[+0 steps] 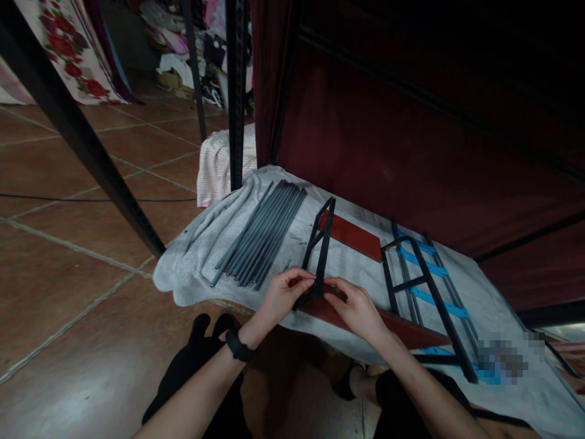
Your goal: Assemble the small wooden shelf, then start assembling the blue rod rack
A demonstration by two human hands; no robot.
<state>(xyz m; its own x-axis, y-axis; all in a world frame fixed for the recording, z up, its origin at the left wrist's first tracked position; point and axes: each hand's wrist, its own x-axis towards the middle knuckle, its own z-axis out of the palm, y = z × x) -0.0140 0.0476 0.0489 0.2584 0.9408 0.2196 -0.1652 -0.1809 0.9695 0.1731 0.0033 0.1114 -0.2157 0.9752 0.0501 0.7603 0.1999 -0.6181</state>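
Left grip (286, 297) and right grip (355, 310) touch a black frame (325, 244)

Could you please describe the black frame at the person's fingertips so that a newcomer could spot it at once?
On the grey cloth, find the bundle of grey rods. The black frame just to its right has its near end between the left hand and the right hand; the other black frame, farther right, has no fingers at it.
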